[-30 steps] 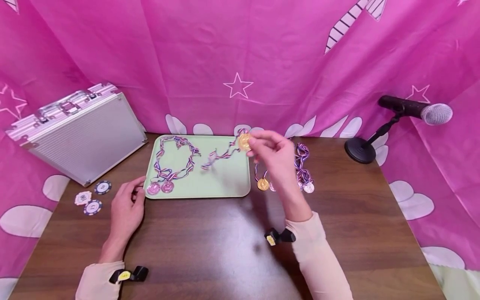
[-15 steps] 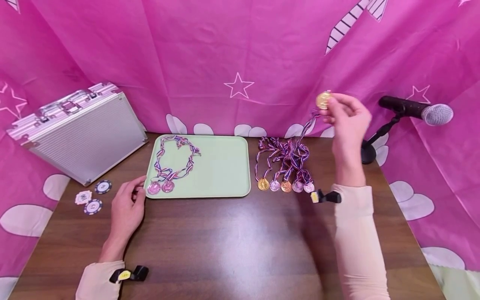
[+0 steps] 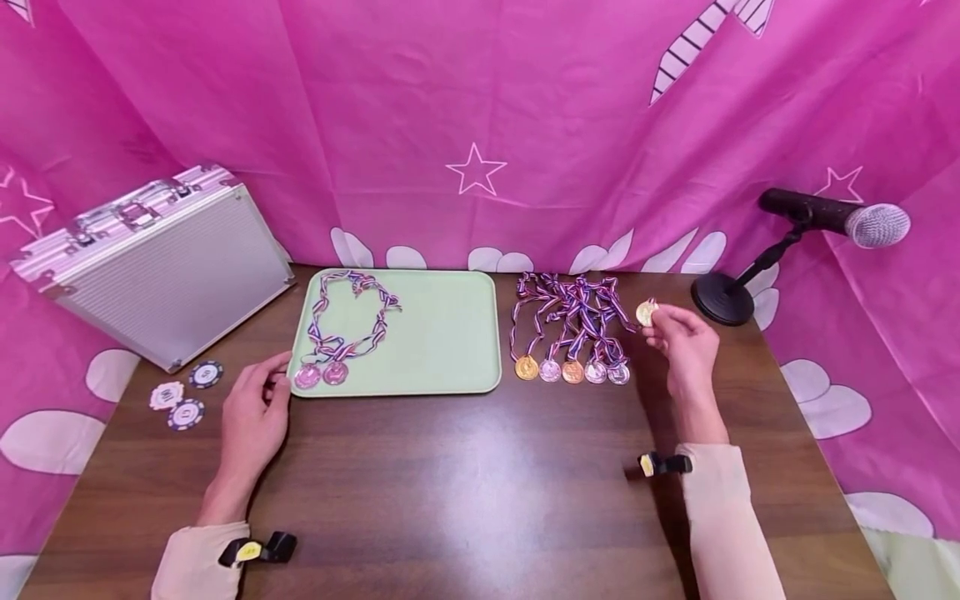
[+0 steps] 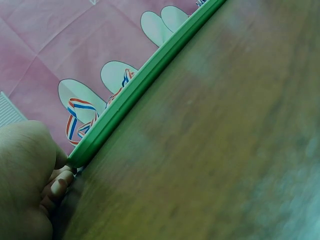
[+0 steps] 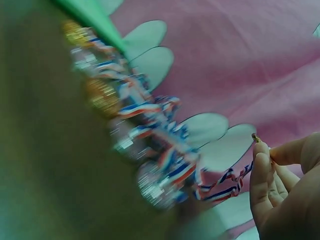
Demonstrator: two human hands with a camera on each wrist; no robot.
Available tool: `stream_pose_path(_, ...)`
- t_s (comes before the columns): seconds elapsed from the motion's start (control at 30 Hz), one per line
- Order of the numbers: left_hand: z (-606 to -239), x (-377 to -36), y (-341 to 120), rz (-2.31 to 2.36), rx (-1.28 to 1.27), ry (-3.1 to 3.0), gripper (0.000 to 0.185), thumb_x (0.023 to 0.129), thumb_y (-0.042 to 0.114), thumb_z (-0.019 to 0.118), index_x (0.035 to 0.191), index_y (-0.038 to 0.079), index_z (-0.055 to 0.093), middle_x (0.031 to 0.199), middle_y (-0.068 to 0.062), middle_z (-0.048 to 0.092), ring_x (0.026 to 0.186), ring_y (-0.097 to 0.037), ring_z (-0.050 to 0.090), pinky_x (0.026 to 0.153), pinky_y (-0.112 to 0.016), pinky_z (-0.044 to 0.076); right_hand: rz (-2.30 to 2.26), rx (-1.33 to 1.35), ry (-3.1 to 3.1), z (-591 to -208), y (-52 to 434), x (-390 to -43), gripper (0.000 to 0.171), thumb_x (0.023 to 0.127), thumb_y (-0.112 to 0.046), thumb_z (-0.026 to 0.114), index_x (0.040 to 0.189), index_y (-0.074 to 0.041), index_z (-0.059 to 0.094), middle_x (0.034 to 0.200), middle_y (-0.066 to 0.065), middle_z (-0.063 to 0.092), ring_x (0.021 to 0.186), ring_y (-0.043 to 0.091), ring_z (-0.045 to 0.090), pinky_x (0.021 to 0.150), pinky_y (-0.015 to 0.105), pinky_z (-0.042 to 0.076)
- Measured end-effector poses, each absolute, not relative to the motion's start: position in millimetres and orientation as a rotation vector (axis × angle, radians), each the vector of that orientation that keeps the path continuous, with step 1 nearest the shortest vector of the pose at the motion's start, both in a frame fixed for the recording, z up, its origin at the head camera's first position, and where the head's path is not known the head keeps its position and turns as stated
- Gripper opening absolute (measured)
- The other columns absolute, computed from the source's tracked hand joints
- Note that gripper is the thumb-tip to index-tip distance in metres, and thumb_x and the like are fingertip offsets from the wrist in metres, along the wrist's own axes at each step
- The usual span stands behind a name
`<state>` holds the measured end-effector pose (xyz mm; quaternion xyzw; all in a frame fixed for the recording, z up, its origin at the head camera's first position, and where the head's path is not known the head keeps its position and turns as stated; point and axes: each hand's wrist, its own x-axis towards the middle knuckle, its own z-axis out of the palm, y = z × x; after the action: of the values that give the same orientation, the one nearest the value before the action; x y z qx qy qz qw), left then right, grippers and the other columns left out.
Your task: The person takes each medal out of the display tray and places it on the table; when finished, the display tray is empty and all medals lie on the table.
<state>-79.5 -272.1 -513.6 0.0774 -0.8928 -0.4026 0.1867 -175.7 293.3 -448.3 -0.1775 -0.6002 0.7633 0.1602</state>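
Pinching gold medal [image 3: 645, 313], right grip [image 3: 686, 352] lower than before, left grip [image 3: 257, 412] holding green tray [image 3: 442, 333]

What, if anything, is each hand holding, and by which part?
The right hand pinches a gold medal by its edge. The left hand touches the green tray at its near left corner; a grip isn't certain.

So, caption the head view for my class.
Right hand pinches a gold medal beside five others; left hand holds green tray.
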Motion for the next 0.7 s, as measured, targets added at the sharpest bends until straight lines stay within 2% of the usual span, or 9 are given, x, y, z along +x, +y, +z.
stream_pose_path(0.2,-515,-80,-273,-1.135,0.222,-2.513,0.036,0.109,0.003,0.059,0.142,0.0,0.072,0.12,-0.019,0.068,0.096,-0.011,0.051,0.083,-0.021,0.037,2.165,-0.563,-1.845,-474,301,-148,0.017,0.102,0.007,0.072,0.095,-0.006,0.081,0.077,0.0,0.078,0.06,0.009,0.073,0.059,0.02,0.059)
stream_pose_path(0.37,-515,-80,-272,-1.139,0.21,-2.507,0.036,0.108,0.002,0.059,0.142,0.0,0.072,0.118,-0.02,0.067,0.096,-0.013,0.051,0.084,-0.021,0.037,2.084,-0.589,-1.97,-488,308,-134,0.007,0.099,0.007,0.075,0.106,0.006,0.077,0.074,0.0,0.078,0.058,0.009,0.073,0.059,0.022,0.061)
stream_pose_path(0.53,-515,-80,-272,-1.14,0.21,-2.508,0.036,0.108,0.002,0.06,0.142,0.0,0.072,0.118,-0.019,0.068,0.095,-0.01,0.05,0.083,-0.02,0.037,1.948,-0.568,-2.175,-493,313,-126,0.025,0.1,0.003,0.078,0.119,0.018,0.071,0.074,-0.007,0.077,0.06,0.006,0.073,0.061,0.022,0.062)
stream_pose_path(0.7,-514,-79,-272,-1.142,0.217,-2.51,0.036,0.108,0.002,0.06,0.142,0.001,0.072,0.118,-0.018,0.067,0.096,-0.011,0.051,0.083,-0.021,0.037,1.673,-0.518,-2.414,-495,317,-122,0.03,0.099,-0.005,0.082,0.12,0.015,0.075,0.074,-0.013,0.075,0.061,0.0,0.069,0.06,0.019,0.059)
